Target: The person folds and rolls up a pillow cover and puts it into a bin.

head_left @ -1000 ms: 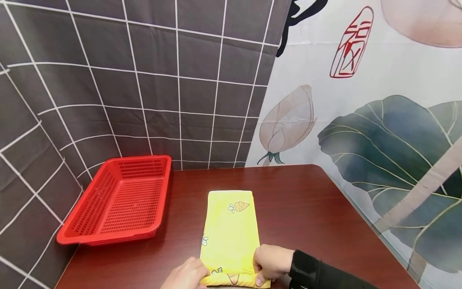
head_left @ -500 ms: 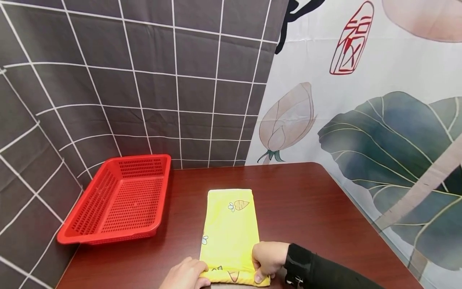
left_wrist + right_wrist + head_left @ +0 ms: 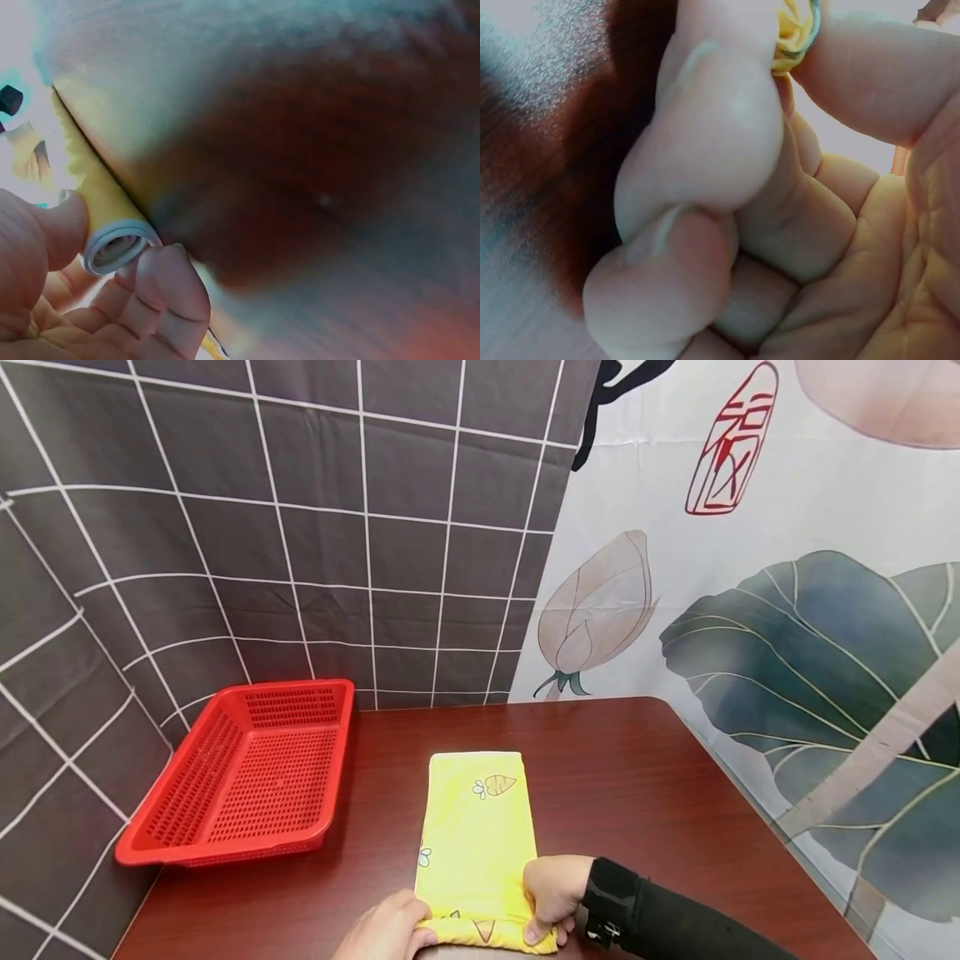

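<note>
A folded yellow cloth (image 3: 476,835) with a carrot print lies lengthwise on the table, its near end rolled up. My left hand (image 3: 386,927) holds the left end of this roll. In the left wrist view, thumb and fingers (image 3: 176,289) close around the roll (image 3: 109,191), whose end shows a spiral of layers with a pale edge. At the roll's right end, my right hand (image 3: 555,893) grips the cloth with curled fingers. The right wrist view shows a crumpled bit of yellow cloth (image 3: 795,34) between thumb and forefinger.
A red plastic basket (image 3: 225,852) with slotted walls stands at the left of the dark red wooden table (image 3: 615,777). Behind the table hang a grey grid-patterned sheet (image 3: 322,543) and a white sheet with lotus pictures (image 3: 600,610).
The right hand has shifted slightly away from the near edge, still gripping the roll's right end. The left hand and the roll look almost the same.
</note>
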